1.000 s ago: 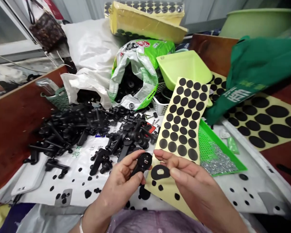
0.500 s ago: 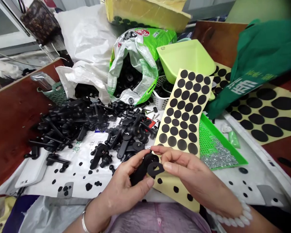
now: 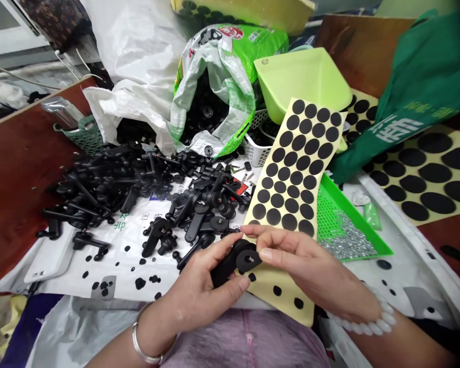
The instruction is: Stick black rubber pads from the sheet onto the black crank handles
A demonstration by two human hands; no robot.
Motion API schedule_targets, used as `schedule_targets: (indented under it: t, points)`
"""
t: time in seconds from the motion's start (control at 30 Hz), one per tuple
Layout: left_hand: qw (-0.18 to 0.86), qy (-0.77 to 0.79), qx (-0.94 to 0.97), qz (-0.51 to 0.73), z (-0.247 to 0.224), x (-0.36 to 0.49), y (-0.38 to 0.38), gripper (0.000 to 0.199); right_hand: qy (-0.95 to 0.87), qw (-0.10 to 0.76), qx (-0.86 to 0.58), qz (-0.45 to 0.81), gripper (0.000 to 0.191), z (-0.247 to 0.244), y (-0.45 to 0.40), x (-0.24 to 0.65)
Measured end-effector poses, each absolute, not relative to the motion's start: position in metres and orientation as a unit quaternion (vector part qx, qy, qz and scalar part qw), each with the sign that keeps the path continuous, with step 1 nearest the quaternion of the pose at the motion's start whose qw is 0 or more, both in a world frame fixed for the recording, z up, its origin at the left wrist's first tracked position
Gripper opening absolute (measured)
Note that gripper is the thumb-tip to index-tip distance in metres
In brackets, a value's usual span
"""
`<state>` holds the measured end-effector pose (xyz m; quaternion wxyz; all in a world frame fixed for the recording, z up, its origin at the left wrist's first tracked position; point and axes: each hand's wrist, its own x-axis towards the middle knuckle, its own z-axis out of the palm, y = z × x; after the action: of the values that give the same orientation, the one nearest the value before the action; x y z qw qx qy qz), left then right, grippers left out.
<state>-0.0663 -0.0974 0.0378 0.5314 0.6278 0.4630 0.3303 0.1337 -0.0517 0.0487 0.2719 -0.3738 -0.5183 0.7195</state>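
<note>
My left hand (image 3: 201, 289) is wrapped round a black plastic arm (image 3: 223, 270) with a round end, held above the front edge of the table. Between the thumb and fingers of my right hand (image 3: 310, 260) is the edge of a thin black disc sticker (image 3: 248, 261) with a hole in its middle. The disc lies over the arm's round end; whether it touches all round I cannot tell. Under my right hand is a cream backing sheet (image 3: 281, 186) with rows of black discs. Small black cut-outs remain on the sheet's lower part.
Black plastic arms (image 3: 99, 189) are heaped on the left. Behind them stand a white sack (image 3: 138, 46) and a green-and-white bag (image 3: 233, 76) of black parts. A light green scoop-shaped bin (image 3: 302, 82), a green tray (image 3: 352, 230) of small metal pieces and a green cloth (image 3: 417, 97) are on the right.
The disc has come closer to the arm's round end and now lies over it. Both hands have shifted slightly, and the whole view has tilted a little downward.
</note>
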Motion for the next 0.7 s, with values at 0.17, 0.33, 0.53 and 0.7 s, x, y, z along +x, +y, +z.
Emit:
schedule_targets:
  t: [0.17,0.33,0.53,0.7]
  points:
    - [0.51,0.469,0.644,0.324,0.0365,-0.0649,-0.0984,0.053,-0.52,0.274,-0.382,0.713,0.014,0.0454,-0.0506,0.1354]
    - [0.501,0.463,0.655,0.326,0.0358,-0.0638,-0.0971,0.052,-0.524,0.27,-0.385,0.71,0.015,0.0441,-0.0501,0.1371]
    - [0.494,0.465,0.662,0.318,0.0354,-0.0632,-0.0967,0.051,-0.526,0.27,-0.388,0.707,0.016,0.0434,-0.05,0.1372]
    - [0.489,0.475,0.662,0.312,0.0328,-0.0631,-0.0975,0.051,-0.52,0.263,-0.403,0.706,0.016,0.0447,-0.0502,0.1376]
